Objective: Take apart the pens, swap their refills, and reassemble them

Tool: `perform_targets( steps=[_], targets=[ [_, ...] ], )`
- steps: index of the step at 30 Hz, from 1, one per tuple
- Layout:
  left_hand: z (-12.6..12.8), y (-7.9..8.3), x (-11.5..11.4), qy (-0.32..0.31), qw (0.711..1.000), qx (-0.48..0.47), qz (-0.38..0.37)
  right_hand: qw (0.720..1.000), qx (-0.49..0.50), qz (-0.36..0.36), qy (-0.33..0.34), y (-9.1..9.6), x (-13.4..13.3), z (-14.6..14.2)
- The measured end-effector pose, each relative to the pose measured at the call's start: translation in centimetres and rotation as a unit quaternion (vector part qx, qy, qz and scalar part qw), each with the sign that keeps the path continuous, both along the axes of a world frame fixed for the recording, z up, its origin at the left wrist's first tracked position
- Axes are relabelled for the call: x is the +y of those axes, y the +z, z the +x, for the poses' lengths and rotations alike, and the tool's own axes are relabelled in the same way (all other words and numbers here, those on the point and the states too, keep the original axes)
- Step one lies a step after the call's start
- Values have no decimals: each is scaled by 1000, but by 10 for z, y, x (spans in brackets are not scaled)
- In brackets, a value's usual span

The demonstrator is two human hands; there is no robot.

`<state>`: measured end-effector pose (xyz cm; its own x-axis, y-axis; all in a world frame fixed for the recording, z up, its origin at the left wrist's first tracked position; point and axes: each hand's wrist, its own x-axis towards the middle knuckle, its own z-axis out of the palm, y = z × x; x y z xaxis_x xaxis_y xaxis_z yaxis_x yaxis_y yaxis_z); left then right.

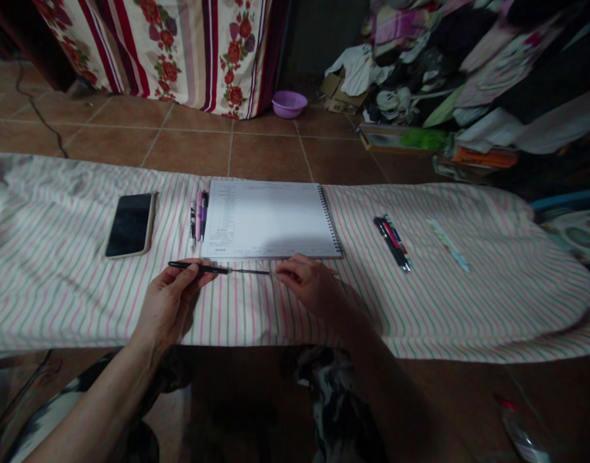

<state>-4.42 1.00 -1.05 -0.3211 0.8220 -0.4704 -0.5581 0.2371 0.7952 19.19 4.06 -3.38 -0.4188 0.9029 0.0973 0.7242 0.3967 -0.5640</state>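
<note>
My left hand [172, 302] is closed around the barrel of a black pen [198, 267], held level just in front of the notebook. A thin refill rod [251, 272] sticks out of the pen's right end. My right hand [309, 283] pinches the far end of that rod, fingers curled. A spiral notebook [270, 218] with a printed page lies open on the striped cloth just beyond both hands.
A striped cloth [468, 302] covers the low surface. On it lie a phone [130, 225] at left, three pens [199, 218] beside the notebook, several pens [394, 241] at right and a ruler [448, 244]. A purple bowl [289, 103] and piled clothes sit on the floor beyond.
</note>
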Motion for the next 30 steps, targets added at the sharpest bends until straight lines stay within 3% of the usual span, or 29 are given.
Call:
perform_targets(
  steps=[5,14,30],
  targets=[
    [0,-1,0,-12,1000,6,3,1000,7,8,3,0,1,1],
    [-1,-5,2,-3,1000,6,10,997,76,24,-14,20,0,-1],
    [2,-3,0,-14,1000,5,5,990,132,36,-29,27,-2,4]
  ],
)
